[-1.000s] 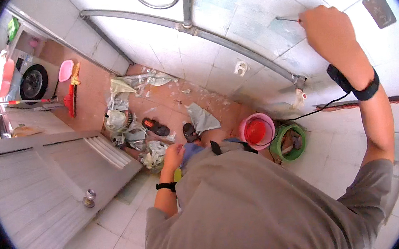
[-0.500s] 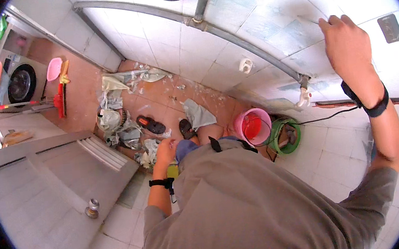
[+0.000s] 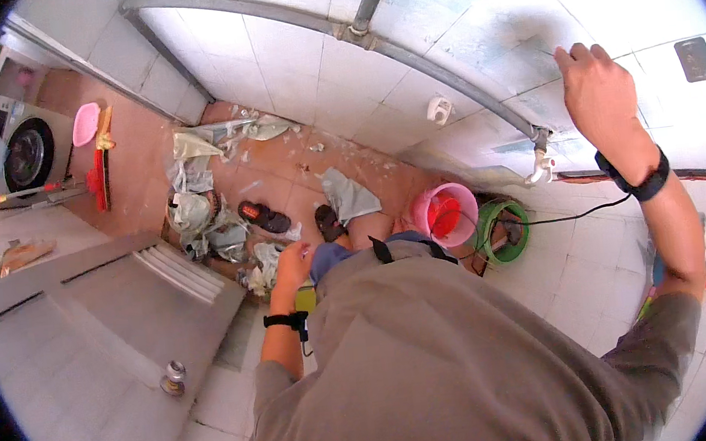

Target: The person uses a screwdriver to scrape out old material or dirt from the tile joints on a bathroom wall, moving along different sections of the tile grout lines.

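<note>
My right hand (image 3: pixel 603 99) is raised against the white tiled wall (image 3: pixel 407 77), its fingers curled. A thin edge of something pokes out past the fingertips, too faint to name. Beside these fingers the tiles carry a bluish-grey patch (image 3: pixel 516 53) and a dark shadow. Low by my left thigh hangs my left hand (image 3: pixel 293 268), fingers bent in; whatever they hold, if anything, is hidden. Both wrists wear black bands. Crumpled pale plastic sheeting (image 3: pixel 193 211) and torn scraps lie on the reddish floor in front of my sandals (image 3: pixel 265 217).
A grey pipe (image 3: pixel 440 65) with a white tap (image 3: pixel 541 168) runs along the wall. A pink bucket (image 3: pixel 465 209) and a green bucket (image 3: pixel 521 246) stand at my right. At the left are a grey door (image 3: pixel 98 333), a broom (image 3: pixel 103 178), a pink dustpan (image 3: pixel 86 125) and a washing machine (image 3: pixel 36 150).
My right hand has moved a little left along the wall, away from the dark plate. The left hand keeps its place. The whole view has shifted slightly.
</note>
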{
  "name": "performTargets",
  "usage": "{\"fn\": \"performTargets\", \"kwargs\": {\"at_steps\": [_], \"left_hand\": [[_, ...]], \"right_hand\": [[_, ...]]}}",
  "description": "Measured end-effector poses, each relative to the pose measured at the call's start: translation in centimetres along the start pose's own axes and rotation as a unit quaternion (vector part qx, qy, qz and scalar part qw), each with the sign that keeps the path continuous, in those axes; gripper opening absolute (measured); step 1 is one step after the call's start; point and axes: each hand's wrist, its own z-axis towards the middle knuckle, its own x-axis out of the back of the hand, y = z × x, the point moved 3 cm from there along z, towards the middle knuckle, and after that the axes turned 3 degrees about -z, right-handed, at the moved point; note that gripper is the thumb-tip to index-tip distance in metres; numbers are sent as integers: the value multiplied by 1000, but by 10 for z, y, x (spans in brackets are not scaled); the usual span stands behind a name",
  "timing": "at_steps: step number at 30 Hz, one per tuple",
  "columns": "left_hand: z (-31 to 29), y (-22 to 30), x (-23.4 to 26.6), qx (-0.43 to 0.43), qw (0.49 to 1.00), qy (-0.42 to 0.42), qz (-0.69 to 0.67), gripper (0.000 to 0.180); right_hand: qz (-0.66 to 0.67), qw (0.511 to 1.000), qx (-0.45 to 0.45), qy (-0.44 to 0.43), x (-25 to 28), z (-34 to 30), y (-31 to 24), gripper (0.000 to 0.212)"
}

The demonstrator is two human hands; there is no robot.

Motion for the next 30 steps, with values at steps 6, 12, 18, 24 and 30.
{"fn": "performTargets", "kwargs": {"at_steps": [6,12,18,24,30], "left_hand": [[1,18,13,43,998,7,-49,26],[46,84,33,-75,993,-82,-48,31],[123,164,47,-119,979,-167,-8,33],[182,305,-18,-160,976,-49,-138,34],[214,327,-66,-76,966,-30,-247,35]], "right_hand": [[229,962,-141,-40,-51,-32,-30,19],[647,694,-305,-86,-177,-90,-142,31],[826,438,-350,-52,-195,-47,-221,26],[849,367,-379,-33,-219,-9,-273,29],[862,261,-421,109,-216,8,-296,34]]}}
